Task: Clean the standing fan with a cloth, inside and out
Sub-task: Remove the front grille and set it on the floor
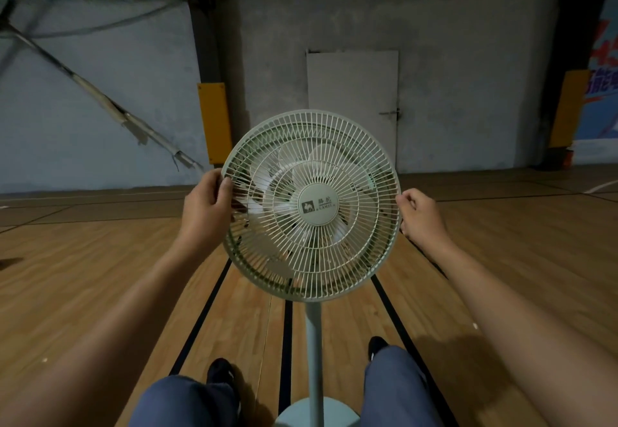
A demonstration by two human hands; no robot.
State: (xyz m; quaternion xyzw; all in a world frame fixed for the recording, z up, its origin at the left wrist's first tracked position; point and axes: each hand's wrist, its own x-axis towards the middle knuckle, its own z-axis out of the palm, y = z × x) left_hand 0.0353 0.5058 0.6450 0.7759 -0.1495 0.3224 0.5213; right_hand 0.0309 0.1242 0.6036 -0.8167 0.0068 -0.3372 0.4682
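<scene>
Two hands frame one fan (312, 212), which stands upright on the wooden floor (100, 259) between the person's legs, its pole (313, 343) rising from a round base (311, 413). The front grille (351, 145) is on, blades behind it. The left hand (204, 209) grips the grille's left rim, thumb across the wires; the right hand (419, 214) curls its fingers at the right rim, apparently pinching it. No cloth is in view. This looks like the grille being freed; next it likely needs unclipping and an even pull forward.

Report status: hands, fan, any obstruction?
Left hand grips grille rim; right hand curled at opposite rim. Fan upright, grille on. No cloth in view.
</scene>
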